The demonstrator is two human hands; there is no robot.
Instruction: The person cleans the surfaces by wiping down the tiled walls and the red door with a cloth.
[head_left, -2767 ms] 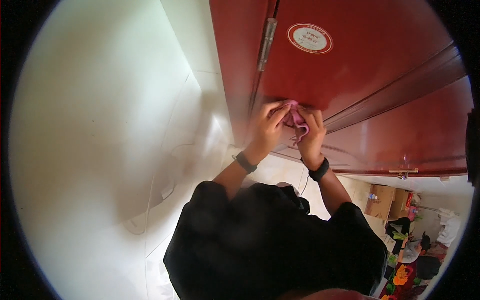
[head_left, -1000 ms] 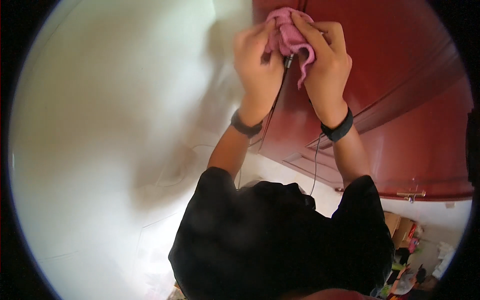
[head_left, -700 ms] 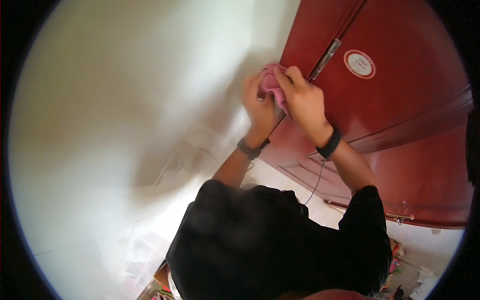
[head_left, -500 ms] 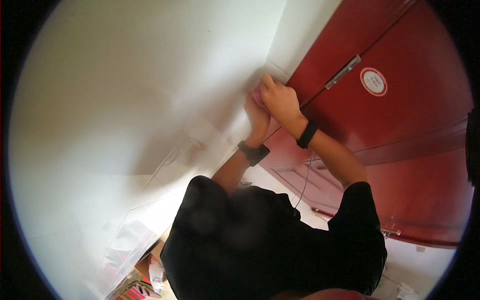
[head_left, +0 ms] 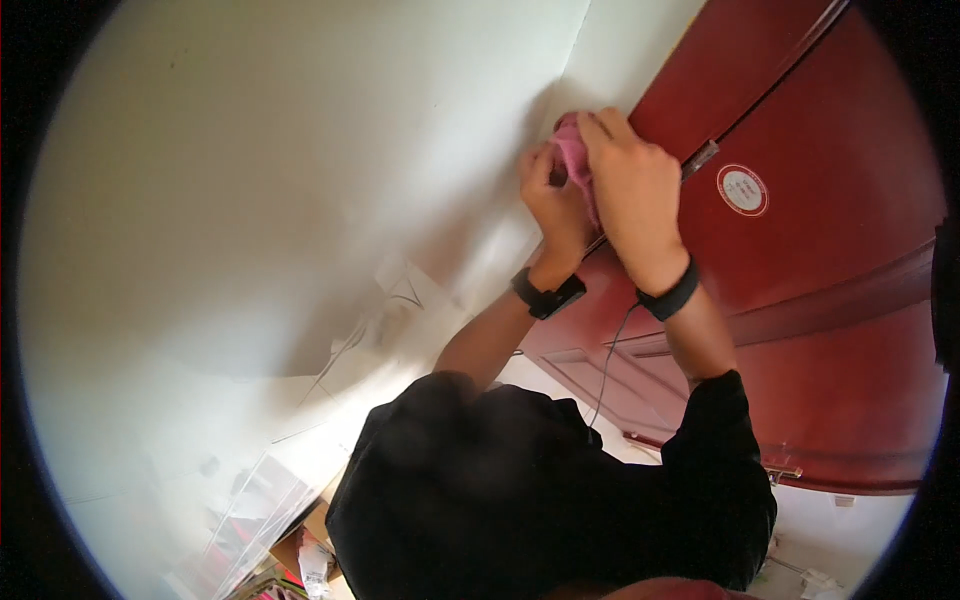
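A pink cloth (head_left: 571,152) is bunched between my two raised hands, in front of the corner where the pale wall meets the red door's frame. My right hand (head_left: 636,190) is closed on its upper right side, fingers bent over the folds. From below and to the left, my left hand (head_left: 556,208) grips the cloth with curled fingers; a dark patch shows between thumb and fingers, too shadowed to make out. Both wrists wear black bands. The red door (head_left: 820,170) stands just right of my right hand, with a metal hinge (head_left: 701,157) along its edge.
A round white sticker with a red rim (head_left: 743,190) is on the door. The pale wall (head_left: 280,180) fills the left side. Thin cables (head_left: 345,345) run along it. Below left are a clear plastic box (head_left: 260,500) and a cardboard box (head_left: 318,525). A door handle (head_left: 785,472) shows at lower right.
Both hands have moved up and to the right in the picture, and the fingers have parted somewhat. More of the pink cloth shows between them now.
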